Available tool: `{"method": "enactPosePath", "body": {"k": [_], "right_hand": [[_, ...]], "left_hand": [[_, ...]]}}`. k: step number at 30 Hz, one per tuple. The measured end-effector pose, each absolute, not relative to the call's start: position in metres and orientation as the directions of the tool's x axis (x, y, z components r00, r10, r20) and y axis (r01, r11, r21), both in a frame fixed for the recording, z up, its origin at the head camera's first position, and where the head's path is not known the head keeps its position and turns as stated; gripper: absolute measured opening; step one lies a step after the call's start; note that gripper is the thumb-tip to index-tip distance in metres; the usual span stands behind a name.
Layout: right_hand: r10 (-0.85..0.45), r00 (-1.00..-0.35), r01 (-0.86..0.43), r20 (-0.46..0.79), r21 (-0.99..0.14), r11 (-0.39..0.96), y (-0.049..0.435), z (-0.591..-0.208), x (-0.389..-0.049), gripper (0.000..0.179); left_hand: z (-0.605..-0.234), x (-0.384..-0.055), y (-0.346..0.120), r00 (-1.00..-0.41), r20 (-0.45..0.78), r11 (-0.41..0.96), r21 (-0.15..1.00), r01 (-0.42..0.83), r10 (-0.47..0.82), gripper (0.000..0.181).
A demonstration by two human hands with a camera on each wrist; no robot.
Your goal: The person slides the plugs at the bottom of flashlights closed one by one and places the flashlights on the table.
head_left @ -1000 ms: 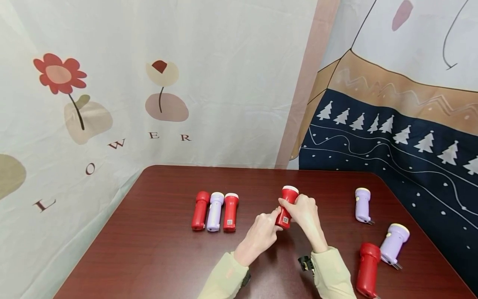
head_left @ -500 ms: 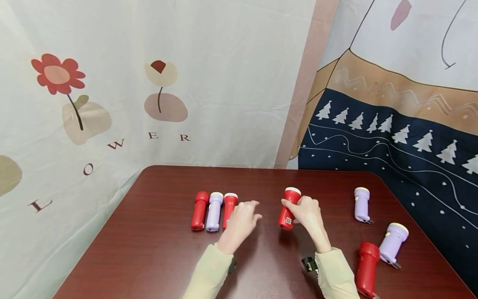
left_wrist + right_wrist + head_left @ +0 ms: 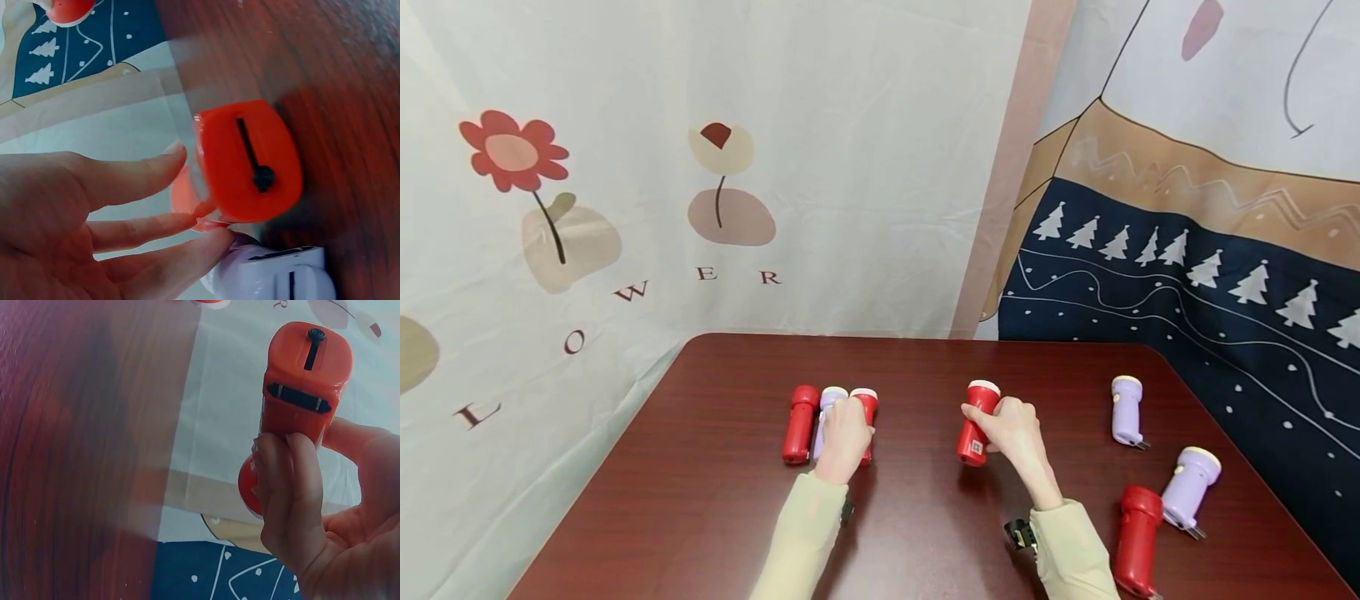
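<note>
My left hand (image 3: pixel 846 435) is over a row of flashlights. Its fingers reach the side of the row's right-hand red flashlight (image 3: pixel 867 402); in the left wrist view, the thumb (image 3: pixel 150 172) stands a little apart from that red body (image 3: pixel 256 162), and the fingers lie fairly straight. Partly covered by this hand is a lavender flashlight (image 3: pixel 832 395), and to its left lies another red flashlight (image 3: pixel 801 425). My right hand (image 3: pixel 1015 429) grips a red flashlight with a white rim (image 3: pixel 973 442), tilted and held above the table, its slotted end (image 3: pixel 312 353) showing in the right wrist view.
On the right of the dark wooden table (image 3: pixel 715 517) lie a lavender flashlight (image 3: pixel 1126 410), a second lavender one (image 3: pixel 1191 487) with prongs showing, and a large red one (image 3: pixel 1138 542). A printed cloth (image 3: pixel 850 167) hangs behind the table.
My left hand has left the red flashlight in my right hand and moved left to the row. The right hand keeps its grip in almost the same place.
</note>
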State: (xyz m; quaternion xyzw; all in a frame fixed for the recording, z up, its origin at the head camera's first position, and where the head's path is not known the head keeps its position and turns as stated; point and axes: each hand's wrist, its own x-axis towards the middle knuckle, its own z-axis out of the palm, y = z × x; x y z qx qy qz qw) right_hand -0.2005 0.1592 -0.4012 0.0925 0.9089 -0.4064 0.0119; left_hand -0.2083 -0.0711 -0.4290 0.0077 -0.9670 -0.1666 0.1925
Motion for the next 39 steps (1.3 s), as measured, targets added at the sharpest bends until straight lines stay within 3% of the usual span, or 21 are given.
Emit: {"method": "enactPosePath", "body": {"k": [11,26,39], "right_hand": [[0.127,-0.987,0.156,-0.096,-0.747,0.646,0.141,-0.410,-0.207,0.045],[0.076,-0.994,0.111,-0.081,-0.725,0.680,0.091,-0.425,-0.233,0.046],[-0.006,-1.000,0.002,-0.012,-0.604,0.797,0.056,-0.439,-0.242,0.040]], "left_hand": [[-0.431,-0.209,-0.068,-0.913,0.402,0.946,0.316,0.069,-0.067,0.011],[-0.428,-0.210,-0.069,-0.920,0.382,0.952,0.305,0.036,-0.087,0.008],[-0.428,-0.212,-0.064,-0.934,0.332,0.926,0.378,0.004,-0.131,0.007]]}}
